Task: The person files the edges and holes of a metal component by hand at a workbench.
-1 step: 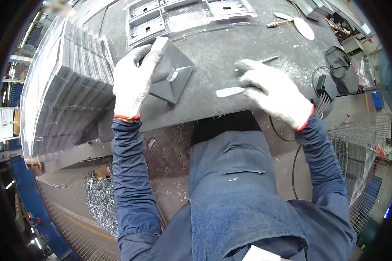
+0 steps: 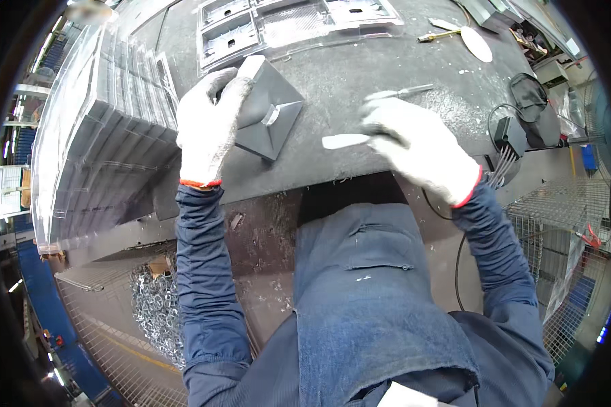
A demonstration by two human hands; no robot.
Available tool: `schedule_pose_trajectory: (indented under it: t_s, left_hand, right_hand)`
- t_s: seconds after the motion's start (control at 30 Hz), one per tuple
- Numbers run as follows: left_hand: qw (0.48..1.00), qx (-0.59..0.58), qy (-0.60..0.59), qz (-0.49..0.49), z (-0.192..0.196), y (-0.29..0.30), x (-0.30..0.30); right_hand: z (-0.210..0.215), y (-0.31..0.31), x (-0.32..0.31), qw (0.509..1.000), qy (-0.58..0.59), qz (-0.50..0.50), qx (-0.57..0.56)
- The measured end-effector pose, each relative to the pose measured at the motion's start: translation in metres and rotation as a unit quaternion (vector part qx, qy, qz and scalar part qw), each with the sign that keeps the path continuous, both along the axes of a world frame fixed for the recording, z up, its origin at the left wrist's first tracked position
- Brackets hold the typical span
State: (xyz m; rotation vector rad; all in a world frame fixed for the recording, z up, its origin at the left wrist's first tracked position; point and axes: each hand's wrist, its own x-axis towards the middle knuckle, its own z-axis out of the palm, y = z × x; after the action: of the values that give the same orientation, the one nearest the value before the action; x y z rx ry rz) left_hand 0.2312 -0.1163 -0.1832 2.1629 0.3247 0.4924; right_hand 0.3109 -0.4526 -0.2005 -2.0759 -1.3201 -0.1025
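My left hand (image 2: 207,125), in a white knit glove with a red cuff, grips the left edge of a dark grey square plastic part (image 2: 271,112) that rests tilted on the dark worktop (image 2: 360,68). My right hand (image 2: 421,146), gloved the same way, lies on the worktop to the right of the part, closed over a slim tool whose pale flat blade (image 2: 343,141) sticks out toward the part. A thin grey metal rod (image 2: 404,91) shows just beyond its fingers. The blade and the part are apart.
A tall stack of clear plastic trays (image 2: 95,142) stands at the left, and more clear moulded trays (image 2: 299,24) lie at the back. A black box with a coiled cable (image 2: 516,129) sits at the right edge. Wire mesh baskets (image 2: 557,217) and metal scraps (image 2: 156,312) are below.
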Motion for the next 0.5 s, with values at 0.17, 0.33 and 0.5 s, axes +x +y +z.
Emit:
schedule_pose_trajectory:
  t_s: [0.17, 0.33, 0.5]
  left_hand:
    - [0.959, -0.004, -0.252, 0.129, -0.032, -0.029, -0.006]
    - [0.917, -0.121, -0.363, 0.112, -0.092, -0.056, -0.034]
    - [0.965, -0.065, -0.249, 0.046, -0.032, -0.049, -0.015]
  right_hand:
    - [-0.023, 0.055, -0.025, 0.996, 0.008, -0.086, 0.035]
    - [-0.039, 0.076, -0.030, 0.990, -0.009, -0.091, 0.112]
    - [-0.043, 0.081, -0.030, 0.989, -0.072, -0.109, 0.070]
